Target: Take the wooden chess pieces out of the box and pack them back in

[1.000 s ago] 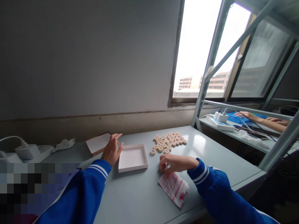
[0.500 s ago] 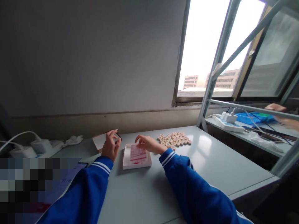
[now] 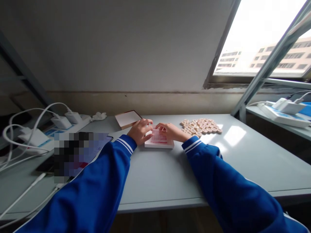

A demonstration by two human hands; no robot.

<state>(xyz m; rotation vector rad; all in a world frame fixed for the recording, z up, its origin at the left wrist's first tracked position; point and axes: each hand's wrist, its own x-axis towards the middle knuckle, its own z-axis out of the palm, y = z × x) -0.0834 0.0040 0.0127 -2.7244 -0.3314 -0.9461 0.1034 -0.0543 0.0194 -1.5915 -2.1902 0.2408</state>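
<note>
A shallow white box (image 3: 159, 146) lies on the desk with a folded, clear-looking sheet printed with red lines (image 3: 159, 139) inside it. My left hand (image 3: 141, 131) is at the box's left side, its fingers spread and bent over the edge. From the right, my right hand (image 3: 172, 132) reaches over the box, its bent fingers and thumb closed at the sheet's far edge; the fingertips are partly hidden. Several round wooden Chinese chess pieces (image 3: 201, 127) lie in a flat cluster to the right of that hand.
A box lid (image 3: 128, 119) lies behind my left hand, near the wall. On the left are a power strip (image 3: 81, 121) with chargers and white cables, and a partly blurred-out device (image 3: 102, 144). A metal bed frame (image 3: 255, 84) rises at the right by the window.
My left hand has moved from beside the lid to the box's left edge. My right hand stays at the sheet. The camera view has turned right and tilted down.
</note>
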